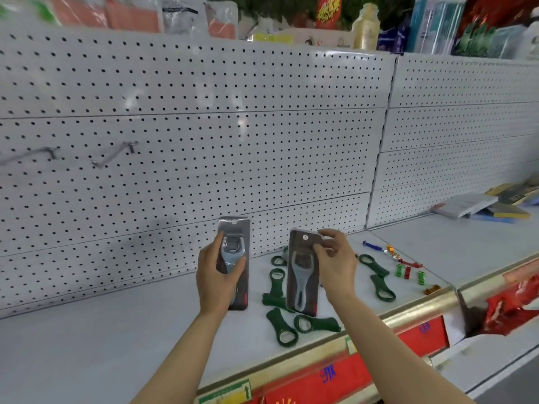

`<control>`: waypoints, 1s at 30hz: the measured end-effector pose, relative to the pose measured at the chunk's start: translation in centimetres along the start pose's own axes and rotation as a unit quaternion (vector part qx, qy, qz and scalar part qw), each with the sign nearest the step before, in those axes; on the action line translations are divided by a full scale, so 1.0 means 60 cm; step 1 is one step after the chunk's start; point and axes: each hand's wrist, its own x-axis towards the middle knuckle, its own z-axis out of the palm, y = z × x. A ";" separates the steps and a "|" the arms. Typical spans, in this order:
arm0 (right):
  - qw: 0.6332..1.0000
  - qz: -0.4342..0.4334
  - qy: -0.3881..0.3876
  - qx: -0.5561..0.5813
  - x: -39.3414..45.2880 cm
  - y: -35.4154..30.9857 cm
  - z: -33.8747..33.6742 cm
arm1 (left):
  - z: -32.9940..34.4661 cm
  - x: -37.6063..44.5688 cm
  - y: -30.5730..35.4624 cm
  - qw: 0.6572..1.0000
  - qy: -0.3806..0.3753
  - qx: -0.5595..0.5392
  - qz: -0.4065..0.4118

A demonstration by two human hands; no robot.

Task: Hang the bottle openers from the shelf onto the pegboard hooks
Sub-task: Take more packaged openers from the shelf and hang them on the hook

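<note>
My left hand [217, 279] grips a carded grey bottle opener [234, 231] upright above the shelf, its hang hole at the top. My right hand [335, 258] pinches the top of a second carded grey bottle opener [302, 282], tilted slightly, just to the right of the first. Several loose green bottle openers [281, 326] lie on the white shelf [116, 330] below and around the packs. Two bare metal hooks [113, 156] [29, 156] stick out of the white pegboard [204, 141] at the left, well above and left of both hands.
Small coloured openers and clips [404, 268] lie at the shelf's right. Books and boxes [484, 205] are stacked on the neighbouring shelf at far right. Packaged goods and a bottle [366, 27] stand above the pegboard. A gold and red price rail [379, 319] edges the shelf front.
</note>
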 end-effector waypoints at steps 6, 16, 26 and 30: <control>0.996 -0.040 -0.059 0.046 -0.063 -0.070 0.044 | -0.077 -0.040 0.061 0.997 0.064 0.012 0.040; 0.977 -0.056 -0.144 0.149 -0.199 -0.156 0.102 | -0.225 -0.126 0.126 0.981 0.167 0.035 0.090; 0.955 -0.070 -0.203 0.204 -0.329 -0.258 0.184 | -0.397 -0.137 0.150 0.965 0.226 0.051 0.127; 0.947 -0.077 -0.206 0.233 -0.386 -0.295 0.231 | -0.472 -0.134 0.144 0.963 0.224 0.051 0.138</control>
